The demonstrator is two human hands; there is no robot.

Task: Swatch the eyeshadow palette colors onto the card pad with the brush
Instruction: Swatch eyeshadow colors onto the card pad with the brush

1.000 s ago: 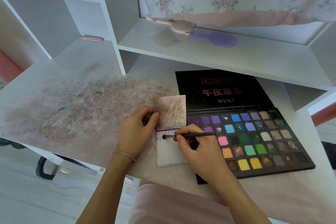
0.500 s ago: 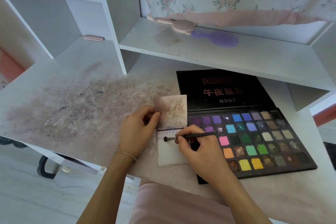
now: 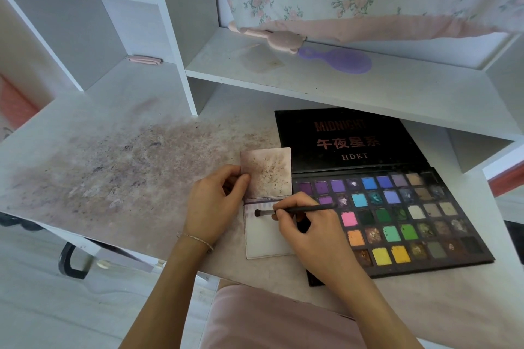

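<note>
An open black eyeshadow palette (image 3: 397, 215) with several coloured pans lies on the desk at the right, its lid flat behind it. Left of it lies a small card pad (image 3: 263, 238) with a stained cover page (image 3: 266, 171) flipped up. My left hand (image 3: 212, 204) pinches that flipped page at its left edge. My right hand (image 3: 309, 229) grips a thin black brush (image 3: 300, 209); the brush tip touches the top left of the pad's white page, where a faint purple streak shows.
The white desk top (image 3: 119, 167) is stained with powder left of the pad. A shelf (image 3: 312, 82) above carries a purple hairbrush (image 3: 340, 61) and a pink object (image 3: 272, 37). A floral curtain hangs behind. A pink cushion sits at the desk's front edge.
The brush tip has shifted slightly on the top of the white page. My left hand keeps holding the flipped page in the same place.
</note>
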